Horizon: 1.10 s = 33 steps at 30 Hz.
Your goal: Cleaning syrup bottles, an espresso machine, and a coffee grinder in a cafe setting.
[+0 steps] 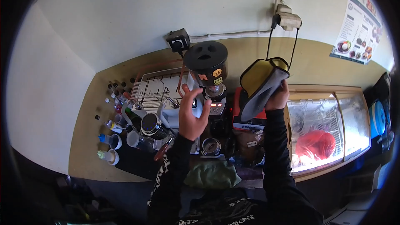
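My right hand [279, 97] grips a grey microfibre cloth with a yellow reverse [262, 82] and black edging, raised above the counter and partly folded over. My left hand [194, 117] is up in front of the coffee grinder, fingers apart and nothing in it. Behind its fingertips stands the grinder's dark hopper [205, 76], capped by a black lid [205, 55]. Below the hopper, a small control panel [216, 107] shows lit red digits. Part of the grinder's body is hidden by my left hand.
An espresso machine [170, 79] with a wire rack stands left, near squeeze bottles [107, 139]. A portafilter handle [162, 151], a round metal container [211, 146] and a green cloth [213, 175] lie nearer me. Right are a red box [247, 125], brown bag [248, 142] and glass-topped freezer [339, 125].
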Each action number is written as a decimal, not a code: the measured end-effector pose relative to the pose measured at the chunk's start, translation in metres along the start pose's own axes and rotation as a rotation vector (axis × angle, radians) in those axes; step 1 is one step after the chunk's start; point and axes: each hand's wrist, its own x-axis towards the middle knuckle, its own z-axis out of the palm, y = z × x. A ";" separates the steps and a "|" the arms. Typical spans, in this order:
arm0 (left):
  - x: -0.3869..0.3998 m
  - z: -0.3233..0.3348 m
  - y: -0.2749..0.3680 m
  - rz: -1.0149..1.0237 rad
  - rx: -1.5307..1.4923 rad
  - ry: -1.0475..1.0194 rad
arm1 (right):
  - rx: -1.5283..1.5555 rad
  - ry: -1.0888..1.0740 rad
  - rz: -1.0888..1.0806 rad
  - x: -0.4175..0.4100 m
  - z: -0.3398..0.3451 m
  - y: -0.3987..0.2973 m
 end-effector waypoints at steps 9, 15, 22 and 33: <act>0.053 0.000 -0.006 0.149 0.260 0.082 | -1.358 -0.214 -0.799 0.031 -0.007 0.104; 0.068 0.009 -0.022 0.176 0.454 -0.006 | -0.759 -0.292 -0.220 -0.009 0.006 0.123; 0.067 0.011 -0.020 0.188 0.432 -0.013 | -0.916 -0.196 -0.396 0.045 0.037 0.125; 0.063 0.016 -0.026 0.238 0.466 -0.007 | -1.098 -0.287 -0.707 -0.034 0.019 0.141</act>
